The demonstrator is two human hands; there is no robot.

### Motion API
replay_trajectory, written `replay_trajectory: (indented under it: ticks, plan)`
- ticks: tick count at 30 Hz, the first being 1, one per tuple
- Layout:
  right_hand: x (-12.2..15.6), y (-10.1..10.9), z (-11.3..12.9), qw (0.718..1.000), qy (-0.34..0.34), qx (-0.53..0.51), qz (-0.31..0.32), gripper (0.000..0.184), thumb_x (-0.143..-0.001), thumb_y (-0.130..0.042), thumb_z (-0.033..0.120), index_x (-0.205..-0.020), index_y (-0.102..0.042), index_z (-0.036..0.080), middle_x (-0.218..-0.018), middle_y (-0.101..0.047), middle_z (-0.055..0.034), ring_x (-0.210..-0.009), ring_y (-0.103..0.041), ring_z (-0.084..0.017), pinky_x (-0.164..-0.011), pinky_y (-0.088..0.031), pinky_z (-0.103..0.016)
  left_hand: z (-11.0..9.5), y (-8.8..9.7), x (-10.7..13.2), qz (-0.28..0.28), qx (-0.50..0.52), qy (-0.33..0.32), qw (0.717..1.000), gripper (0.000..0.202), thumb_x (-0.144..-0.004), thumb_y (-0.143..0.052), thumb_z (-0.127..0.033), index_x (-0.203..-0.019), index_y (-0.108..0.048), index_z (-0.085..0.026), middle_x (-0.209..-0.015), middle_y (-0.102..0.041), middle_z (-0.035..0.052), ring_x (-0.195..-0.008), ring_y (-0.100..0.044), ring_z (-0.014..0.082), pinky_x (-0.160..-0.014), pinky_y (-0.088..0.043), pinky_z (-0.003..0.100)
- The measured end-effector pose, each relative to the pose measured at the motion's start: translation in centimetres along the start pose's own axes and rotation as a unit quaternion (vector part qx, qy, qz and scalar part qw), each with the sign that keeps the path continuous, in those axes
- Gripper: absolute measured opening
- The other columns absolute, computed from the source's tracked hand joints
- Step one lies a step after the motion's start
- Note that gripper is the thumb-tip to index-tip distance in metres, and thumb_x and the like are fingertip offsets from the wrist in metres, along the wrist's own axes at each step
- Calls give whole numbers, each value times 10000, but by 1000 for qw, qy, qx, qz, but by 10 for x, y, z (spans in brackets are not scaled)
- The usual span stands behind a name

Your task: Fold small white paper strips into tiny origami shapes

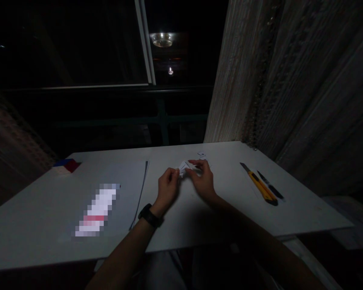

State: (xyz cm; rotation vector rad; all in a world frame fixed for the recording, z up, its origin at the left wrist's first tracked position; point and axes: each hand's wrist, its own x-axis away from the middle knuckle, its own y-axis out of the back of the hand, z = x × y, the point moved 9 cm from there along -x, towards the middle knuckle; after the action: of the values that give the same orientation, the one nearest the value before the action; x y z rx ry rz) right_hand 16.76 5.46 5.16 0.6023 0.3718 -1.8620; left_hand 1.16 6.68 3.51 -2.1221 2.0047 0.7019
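Both hands meet over the middle of a white table. My left hand, with a black watch on its wrist, pinches the left side of a small folded white paper piece. My right hand grips the same piece from the right with thumb and fingers closed on it. The paper is held just above the table top. A tiny paper scrap lies on the table just beyond the hands.
A yellow utility knife and a dark pen lie on the right. A stack of white sheets covers the left half. A red and blue block sits at the far left corner. A curtain hangs on the right; a dark window lies ahead.
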Motion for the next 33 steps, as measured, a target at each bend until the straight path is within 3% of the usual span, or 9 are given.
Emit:
replay_trajectory:
  ticks: [6,10,16,20,24,29,33]
  plan:
    - [4,-26,-30,974,-142,-163,71,490,-654,-649,363,-1072,-422,243,-876,-623,-17,-779,-598,-158,-738,-461,-312,-7,3,3,-30,-29,-16,999,284,-806,-445,-425,-699,-513,-171,-603,-470,-24,-566,-414,110,-532,-326,222]
    - [11,-38,-33,935,-214,-264,102,484,-585,-707,327,-1010,-500,225,-740,-621,19,-694,-596,-135,-705,-463,-285,-12,2,6,-31,-45,-27,998,273,-814,-441,-417,-716,-522,-176,-596,-473,-31,-554,-420,106,-529,-321,224]
    - [12,-42,-30,896,-279,-339,69,419,-540,-734,243,-917,-554,206,-661,-616,31,-667,-594,-123,-710,-458,-284,-16,3,10,-44,-44,-26,998,278,-806,-455,-424,-715,-535,-174,-610,-508,-22,-571,-447,110,-539,-339,224]
    - [4,-43,-25,906,-273,-319,46,380,-495,-751,219,-829,-572,190,-646,-617,27,-626,-577,-123,-655,-445,-270,-11,3,8,-50,-4,-7,999,294,-783,-486,-443,-702,-551,-168,-605,-527,-19,-565,-462,106,-534,-355,221]
    - [-5,-40,-21,929,-254,-268,28,357,-465,-760,241,-767,-582,180,-563,-566,50,-536,-527,-105,-552,-407,-243,3,1,4,-36,83,54,994,308,-729,-560,-448,-716,-592,-142,-617,-583,10,-545,-493,103,-512,-375,220]
    - [-12,-41,-23,935,-256,-237,69,395,-417,-780,266,-748,-589,165,-508,-540,60,-494,-497,-98,-510,-373,-233,23,-10,5,-9,212,158,964,342,-618,-675,-432,-698,-608,-107,-627,-626,43,-455,-478,78,-426,-337,201]
    - [-11,-41,-28,932,-258,-243,80,372,-461,-765,325,-747,-590,163,-539,-569,42,-503,-506,-101,-519,-375,-238,25,-11,5,-24,229,171,958,322,-596,-700,-408,-675,-611,-109,-618,-634,41,-460,-493,73,-424,-337,185]
